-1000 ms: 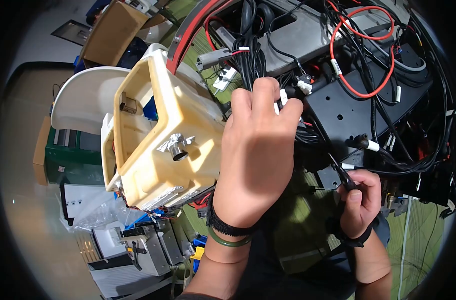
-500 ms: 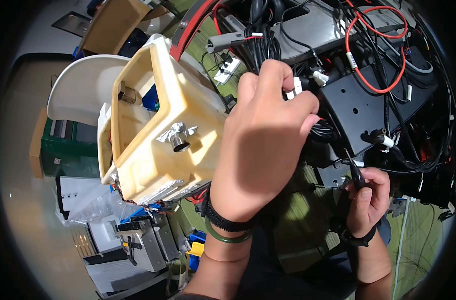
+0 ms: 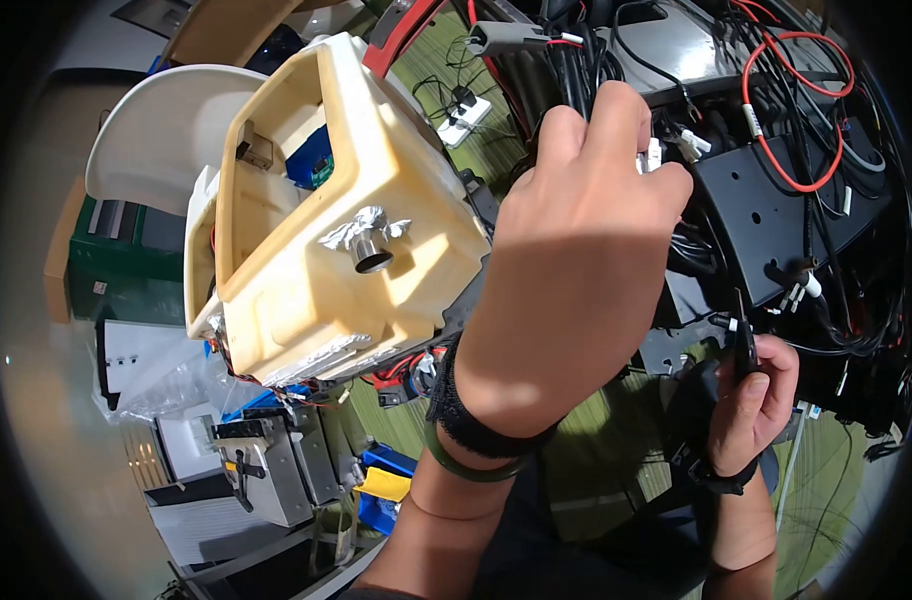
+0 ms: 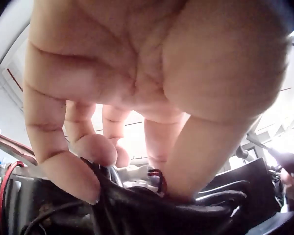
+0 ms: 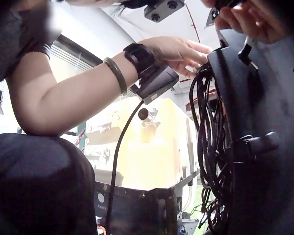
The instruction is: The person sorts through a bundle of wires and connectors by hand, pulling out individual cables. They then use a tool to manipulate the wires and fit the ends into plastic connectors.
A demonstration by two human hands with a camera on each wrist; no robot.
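My left hand (image 3: 576, 250) reaches down over a bundle of black cables (image 3: 574, 70), palm side down and fingers curled. Between its index finger and thumb a white connector (image 3: 652, 155) shows, pinched there. Red and black wires (image 4: 159, 178) beside the thumb appear in the left wrist view, where other fingertips rest on the cables. Lower right, my right hand (image 3: 756, 405) grips a slim black-handled tool (image 3: 744, 350) with a thin pointed tip directed away from me, close by a metal bracket (image 3: 668, 350). Cables (image 5: 210, 132) hang below the left hand (image 5: 179, 51) in the right wrist view.
A cream shell (image 3: 426, 250) with a foil-wrapped metal tube (image 3: 373, 258) stands left of the hands. Right of the left hand is a black box (image 3: 751, 205) with a looped red cable (image 3: 762, 155) over it. A white power strip (image 3: 465, 122) lies on the green floor.
The head view has shifted, so the cream shell slides up and the black box up and right. Both hands keep their grips; the right hand's tool now points more upright in the view.
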